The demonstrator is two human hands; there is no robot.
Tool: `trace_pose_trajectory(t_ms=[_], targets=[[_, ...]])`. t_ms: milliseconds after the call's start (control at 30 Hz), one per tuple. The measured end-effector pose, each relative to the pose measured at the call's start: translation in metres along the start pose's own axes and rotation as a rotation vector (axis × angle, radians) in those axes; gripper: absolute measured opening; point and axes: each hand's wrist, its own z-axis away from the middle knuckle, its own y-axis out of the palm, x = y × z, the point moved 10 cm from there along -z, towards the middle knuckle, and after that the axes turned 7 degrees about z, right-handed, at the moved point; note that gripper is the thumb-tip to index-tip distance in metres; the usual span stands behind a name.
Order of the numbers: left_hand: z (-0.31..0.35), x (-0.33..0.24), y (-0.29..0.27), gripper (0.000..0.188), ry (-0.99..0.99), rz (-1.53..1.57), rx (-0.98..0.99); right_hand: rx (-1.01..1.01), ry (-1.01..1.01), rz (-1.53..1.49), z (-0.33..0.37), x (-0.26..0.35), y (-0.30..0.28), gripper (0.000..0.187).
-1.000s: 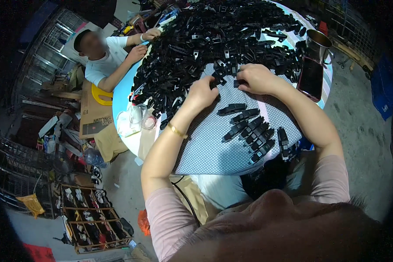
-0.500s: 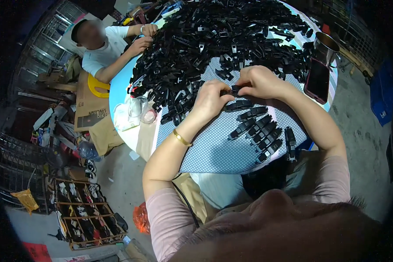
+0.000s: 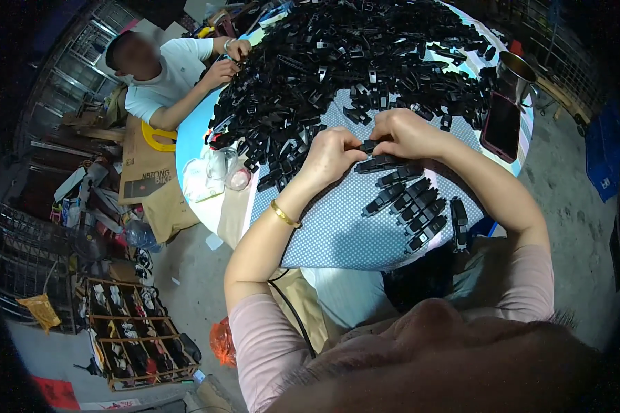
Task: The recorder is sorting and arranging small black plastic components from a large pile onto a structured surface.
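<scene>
A small black plastic piece (image 3: 368,146) is pinched between my two hands over the near side of the round table. My left hand (image 3: 328,155) grips its left end with thumb and forefinger, and my right hand (image 3: 406,133) grips the right end. The fingers cover most of the piece. Just below my hands, several longer black plastic clips (image 3: 415,205) lie side by side in a slanting row on a grey dotted cloth (image 3: 331,230). One more clip (image 3: 459,225) lies apart at the right. Beyond my hands spreads a large heap of loose black parts (image 3: 303,86).
A phone (image 3: 501,127) and a metal cup (image 3: 515,72) stand at the table's right edge. Clear plastic containers (image 3: 237,178) sit at its left edge. Across on the left, a co-worker's hands (image 3: 222,73) work at the heap. A shoe rack (image 3: 141,337) stands on the floor.
My hands stay together on the small piece, with the right fingers slightly shifted. The co-worker's head has turned and dipped toward the heap. The whole view has moved slightly.
</scene>
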Motion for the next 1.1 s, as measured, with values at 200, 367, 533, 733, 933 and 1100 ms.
trace_pose_trajectory(t_ms=[200, 367, 533, 733, 933, 1100], targets=[[-0.032, 0.007, 0.015, 0.022, -0.069, 0.171, 0.231, -0.356, 0.033, 0.301, 0.009, -0.029, -0.035, 0.027], [-0.094, -0.010, -0.032, 0.031, 0.247, -0.543, -0.215, -0.206, 0.156, 0.545, 0.008, -0.048, -0.020, 0.034], [-0.119, 0.014, -0.014, 0.018, 0.256, -0.826, -0.280, -0.224, 0.110, 0.576, 0.006, -0.042, -0.018, 0.020], [-0.099, 0.013, -0.033, 0.034, 0.177, -0.404, -0.312, -0.205, 0.137, 0.484, 0.011, -0.048, -0.023, 0.011], [-0.034, 0.031, 0.002, 0.031, -0.451, 0.879, 0.035, -0.325, 0.107, 0.385, 0.013, -0.035, -0.042, 0.023], [-0.001, 0.066, 0.033, 0.028, -0.557, 0.899, 0.210, -0.263, 0.077, 0.002, 0.003, -0.040, -0.025, 0.029]])
